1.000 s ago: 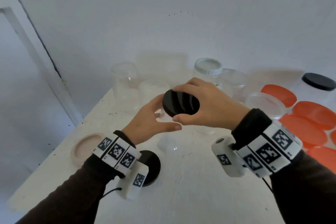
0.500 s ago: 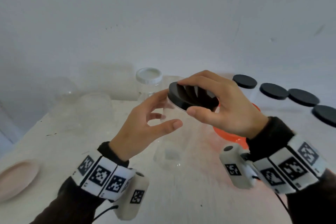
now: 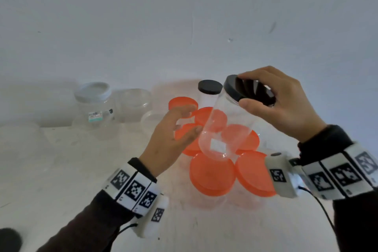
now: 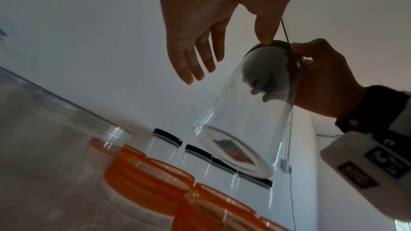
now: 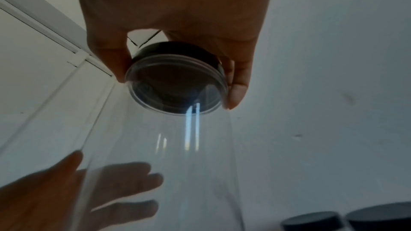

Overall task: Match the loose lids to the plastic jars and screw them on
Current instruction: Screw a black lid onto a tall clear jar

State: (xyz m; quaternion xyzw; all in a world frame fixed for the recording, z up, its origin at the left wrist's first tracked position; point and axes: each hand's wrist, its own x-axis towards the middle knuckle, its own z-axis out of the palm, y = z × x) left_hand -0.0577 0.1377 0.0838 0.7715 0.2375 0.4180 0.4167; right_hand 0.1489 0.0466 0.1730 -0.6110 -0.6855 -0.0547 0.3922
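A tall clear plastic jar (image 3: 223, 129) hangs tilted in the air above the orange-lidded jars. A black lid (image 3: 245, 92) sits on its mouth. My right hand (image 3: 251, 91) grips this lid by the rim with thumb and fingers and carries the jar by it. In the right wrist view the lid (image 5: 175, 83) sits between thumb and fingers, with the jar wall (image 5: 166, 164) below. My left hand (image 3: 189, 119) is open beside the jar's lower half. The left wrist view shows its fingers (image 4: 200, 62) straight and apart from the jar (image 4: 244, 120).
Several jars with orange lids (image 3: 212, 172) stand under the held jar, and a black-lidded jar (image 3: 209, 87) behind them. A white-lidded jar (image 3: 93, 92) and an open clear jar (image 3: 133, 102) stand at the back left. The white table (image 3: 61, 170) lies bare at the left.
My right hand has lifted the jar by its black lid and carried it right, over the orange-lidded jars. My left hand has let go of the jar and opened.
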